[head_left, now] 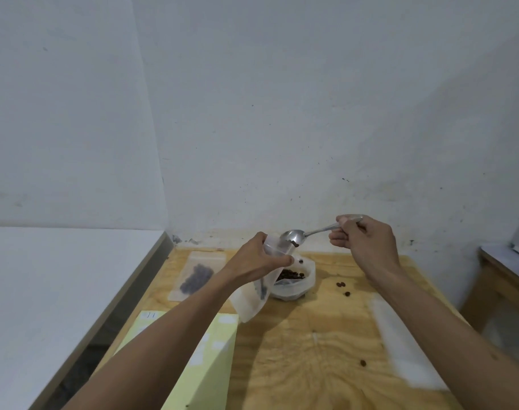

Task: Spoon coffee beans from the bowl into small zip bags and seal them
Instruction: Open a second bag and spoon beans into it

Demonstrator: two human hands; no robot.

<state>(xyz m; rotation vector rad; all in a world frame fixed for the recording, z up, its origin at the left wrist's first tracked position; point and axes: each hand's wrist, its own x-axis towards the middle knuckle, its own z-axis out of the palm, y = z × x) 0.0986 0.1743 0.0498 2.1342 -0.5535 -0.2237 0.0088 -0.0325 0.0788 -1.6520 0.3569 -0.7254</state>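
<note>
My left hand [259, 258] grips the top of a small frosted zip bag [252, 300], held upright and tilted over the table with its mouth open; a few beans show dark inside it. My right hand [364, 241] holds a metal spoon [295, 236] by the handle, its bowl tipped at the bag's mouth with a bean or two on its edge. Just behind the bag stands a translucent bowl [305, 287] with coffee beans [290, 275] in it. A filled zip bag [197, 276] lies flat at the table's far left.
The wooden table [311, 350] carries loose beans [341, 284] right of the bowl and one [362, 362] nearer me. A pale yellow sheet [205, 365] lies at the front left, a white strip [400, 341] at the right. Walls stand close behind and left.
</note>
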